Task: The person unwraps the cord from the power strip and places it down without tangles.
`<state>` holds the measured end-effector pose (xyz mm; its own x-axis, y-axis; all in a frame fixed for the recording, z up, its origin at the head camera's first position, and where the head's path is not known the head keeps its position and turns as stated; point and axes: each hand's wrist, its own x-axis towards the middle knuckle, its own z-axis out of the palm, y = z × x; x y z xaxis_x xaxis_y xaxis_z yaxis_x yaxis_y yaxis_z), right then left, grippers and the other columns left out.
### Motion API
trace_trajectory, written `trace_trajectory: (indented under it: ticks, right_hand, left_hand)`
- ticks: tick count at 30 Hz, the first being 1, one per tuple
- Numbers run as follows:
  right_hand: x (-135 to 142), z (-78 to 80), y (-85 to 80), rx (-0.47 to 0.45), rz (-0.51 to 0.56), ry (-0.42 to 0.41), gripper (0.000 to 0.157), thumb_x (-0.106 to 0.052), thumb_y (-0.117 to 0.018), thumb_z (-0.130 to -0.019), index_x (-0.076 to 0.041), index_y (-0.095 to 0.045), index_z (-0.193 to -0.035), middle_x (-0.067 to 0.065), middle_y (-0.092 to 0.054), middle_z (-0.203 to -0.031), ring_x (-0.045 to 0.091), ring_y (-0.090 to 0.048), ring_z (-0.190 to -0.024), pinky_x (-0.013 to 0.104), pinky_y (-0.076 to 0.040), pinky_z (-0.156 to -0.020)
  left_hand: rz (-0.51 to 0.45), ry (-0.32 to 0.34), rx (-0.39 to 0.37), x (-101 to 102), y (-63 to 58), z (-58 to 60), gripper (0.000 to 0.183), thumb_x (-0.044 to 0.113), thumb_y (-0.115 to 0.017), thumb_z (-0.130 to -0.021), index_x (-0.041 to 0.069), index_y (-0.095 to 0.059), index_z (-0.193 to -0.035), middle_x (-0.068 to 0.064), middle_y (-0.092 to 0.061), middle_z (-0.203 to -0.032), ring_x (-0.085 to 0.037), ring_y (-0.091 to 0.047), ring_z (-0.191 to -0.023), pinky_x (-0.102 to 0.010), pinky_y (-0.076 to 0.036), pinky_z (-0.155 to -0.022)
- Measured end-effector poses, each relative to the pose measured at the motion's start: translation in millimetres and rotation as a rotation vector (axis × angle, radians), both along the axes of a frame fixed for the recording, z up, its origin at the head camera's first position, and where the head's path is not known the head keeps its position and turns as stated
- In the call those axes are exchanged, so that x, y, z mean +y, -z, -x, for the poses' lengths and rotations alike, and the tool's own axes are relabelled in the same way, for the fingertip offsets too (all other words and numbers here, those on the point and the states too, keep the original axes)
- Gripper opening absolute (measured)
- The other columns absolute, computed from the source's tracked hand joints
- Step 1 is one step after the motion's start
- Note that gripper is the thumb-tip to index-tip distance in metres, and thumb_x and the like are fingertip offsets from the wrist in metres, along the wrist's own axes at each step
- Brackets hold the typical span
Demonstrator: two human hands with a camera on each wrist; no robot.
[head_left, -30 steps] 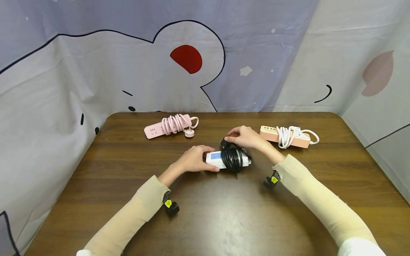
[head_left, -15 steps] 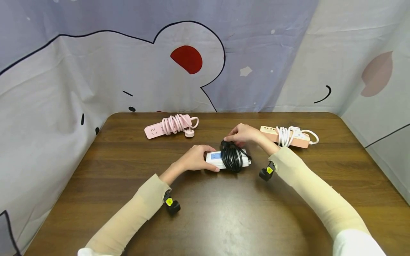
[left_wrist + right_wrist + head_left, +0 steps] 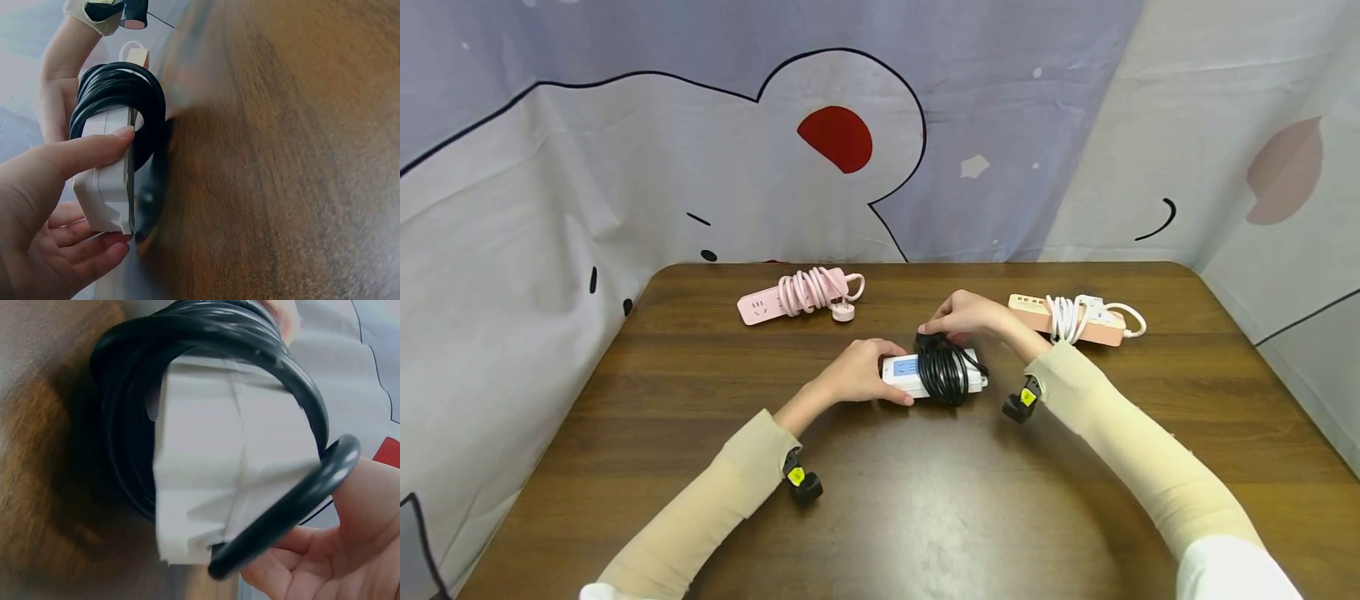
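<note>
A white power strip [image 3: 907,384] with a blue socket panel lies mid-table, and a black cord [image 3: 946,379] is wound round it in a coil. My left hand [image 3: 855,372] grips the strip's left end, thumb along the near side and fingers round the far side. At the top of the coil, my right hand [image 3: 972,315] pinches the black plug [image 3: 927,341] on the cord's end. The left wrist view shows the left thumb [image 3: 103,152] on the strip's white casing. In the right wrist view one cord loop [image 3: 281,512] comes out of the strip's end.
A pink power strip [image 3: 762,307] with its cord wrapped round it lies at the back left of the wooden table [image 3: 850,517]. Back right, behind my right forearm, is an orange-and-white power strip [image 3: 1101,333] with a white cord. A printed curtain [image 3: 700,158] hangs behind.
My right hand and wrist have shifted slightly left, and its fingers now sit closer over the plug. The left hand and the white power strip have hardly moved.
</note>
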<state>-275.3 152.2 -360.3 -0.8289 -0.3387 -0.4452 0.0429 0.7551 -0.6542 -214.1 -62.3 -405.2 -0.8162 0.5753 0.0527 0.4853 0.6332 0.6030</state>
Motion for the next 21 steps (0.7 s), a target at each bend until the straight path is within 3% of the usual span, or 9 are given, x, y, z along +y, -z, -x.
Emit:
trace_trajectory:
  ticks: [4,8,15,21]
  right_hand:
    - [-3,0.6,0.3,0.001,-0.007,0.008,0.046,-0.032,-0.069,-0.086,0.001,-0.066,-0.117,0.018,-0.064,-0.122,0.021,-0.066,-0.099,0.029,-0.056,-0.079]
    - [-4,1.2,1.1,0.012,0.001,0.026,0.042,-0.026,-0.071,-0.084,0.002,-0.067,-0.116,0.019,-0.066,-0.119,0.016,-0.067,-0.090,0.028,-0.056,-0.075]
    - [-2,1.0,-0.4,-0.031,0.152,0.109,0.043,-0.018,-0.073,-0.083,0.004,-0.064,-0.119,0.017,-0.071,-0.104,0.009,-0.066,-0.069,0.024,-0.056,-0.066]
    - [-1,-6.4,-9.2,0.012,0.187,0.112,0.044,-0.018,-0.075,-0.082,0.001,-0.064,-0.120,0.021,-0.068,-0.113,0.010,-0.066,-0.065,0.025,-0.056,-0.065]
  left_hand:
    - [0.009,0.007,0.009,0,0.0,-0.8,0.069,0.036,-0.088,-0.063,0.004,-0.065,-0.120,-0.007,-0.070,-0.107,-0.016,-0.061,-0.093,-0.026,-0.047,-0.078]
    - [0.017,0.010,0.021,2,0.9,-1.6,0.069,0.036,-0.088,-0.063,0.005,-0.065,-0.120,-0.007,-0.069,-0.108,-0.017,-0.060,-0.093,-0.027,-0.047,-0.078]
    - [0.018,0.008,0.039,4,3.5,-1.8,0.069,0.035,-0.088,-0.062,0.004,-0.065,-0.119,-0.007,-0.069,-0.107,-0.017,-0.060,-0.093,-0.029,-0.047,-0.079]
    - [0.007,0.013,0.017,4,2.4,-2.6,0.066,0.032,-0.089,-0.062,0.003,-0.065,-0.118,-0.007,-0.070,-0.104,-0.015,-0.061,-0.089,-0.026,-0.048,-0.076]
